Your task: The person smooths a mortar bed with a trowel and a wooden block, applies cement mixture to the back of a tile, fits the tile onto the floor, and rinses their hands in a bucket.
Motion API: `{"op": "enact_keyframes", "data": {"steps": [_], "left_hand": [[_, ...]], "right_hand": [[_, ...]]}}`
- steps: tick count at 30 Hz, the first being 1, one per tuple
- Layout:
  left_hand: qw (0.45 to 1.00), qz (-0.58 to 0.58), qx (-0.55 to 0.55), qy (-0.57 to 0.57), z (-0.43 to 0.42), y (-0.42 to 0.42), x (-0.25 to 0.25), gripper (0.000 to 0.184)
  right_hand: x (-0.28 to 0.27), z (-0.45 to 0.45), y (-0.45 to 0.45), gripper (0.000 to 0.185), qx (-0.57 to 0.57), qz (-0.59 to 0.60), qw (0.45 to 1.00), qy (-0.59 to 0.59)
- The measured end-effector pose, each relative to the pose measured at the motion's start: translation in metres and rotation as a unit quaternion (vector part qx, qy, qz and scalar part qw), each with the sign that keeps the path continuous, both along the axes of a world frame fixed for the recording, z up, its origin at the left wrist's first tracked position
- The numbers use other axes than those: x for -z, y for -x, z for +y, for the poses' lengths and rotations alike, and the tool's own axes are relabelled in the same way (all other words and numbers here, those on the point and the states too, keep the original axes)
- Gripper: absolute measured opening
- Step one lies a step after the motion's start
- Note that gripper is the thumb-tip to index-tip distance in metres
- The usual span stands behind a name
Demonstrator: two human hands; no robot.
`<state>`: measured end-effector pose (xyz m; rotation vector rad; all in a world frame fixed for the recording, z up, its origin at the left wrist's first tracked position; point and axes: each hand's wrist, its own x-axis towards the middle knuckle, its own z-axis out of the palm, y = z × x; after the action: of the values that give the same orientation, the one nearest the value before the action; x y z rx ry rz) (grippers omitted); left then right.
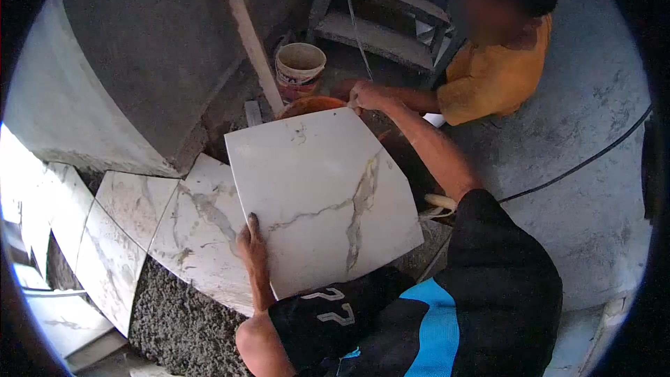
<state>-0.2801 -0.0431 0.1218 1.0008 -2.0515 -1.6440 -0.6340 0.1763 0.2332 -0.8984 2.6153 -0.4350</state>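
Note:
A large white marble-patterned tile (314,188) with grey and gold veins is held tilted in front of me. My left hand (252,241) grips its left edge, with the thumb over the face and the other fingers mostly hidden. At the far top right corner, my right hand (364,96) is closed on the tile's edge. Behind the tile, an orange tub (312,105) shows only in part. Laid tiles (199,213) of the same pattern lie to the left, and rough grey mortar (178,318) is spread beside them.
A co-worker in a yellow shirt (492,80) crouches at the right, one arm reaching behind my right hand. A paint bucket (300,63), a wooden post (248,35) and a dusty step ladder (384,24) stand at the back. A black cable (579,167) crosses the right side.

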Motion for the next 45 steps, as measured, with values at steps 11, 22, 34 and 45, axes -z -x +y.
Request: {"op": "enact_keyframes", "data": {"steps": [11, 22, 34, 45], "left_hand": [[1.000, -0.002, 0.002, 0.016, 0.001, -0.002, 0.000, 0.050], [0.998, 0.025, 0.001, 0.053, -0.002, 0.002, 0.015, 0.051], [1.000, 0.012, -0.010, -0.006, 0.000, 0.001, 0.014, 0.052], [0.999, 0.024, -0.008, 0.021, -0.003, 0.002, 0.016, 0.054]], "right_hand": [[0.009, 0.003, 0.005, 0.017, -0.008, 0.029, 0.999, 0.035], [0.007, 0.013, -0.014, 0.018, -0.009, 0.103, 0.993, -0.052], [0.014, 0.038, -0.034, 0.021, 0.048, 0.081, 0.993, -0.065], [0.015, 0.002, -0.018, 0.029, 0.135, 0.167, 0.976, -0.024]]}}
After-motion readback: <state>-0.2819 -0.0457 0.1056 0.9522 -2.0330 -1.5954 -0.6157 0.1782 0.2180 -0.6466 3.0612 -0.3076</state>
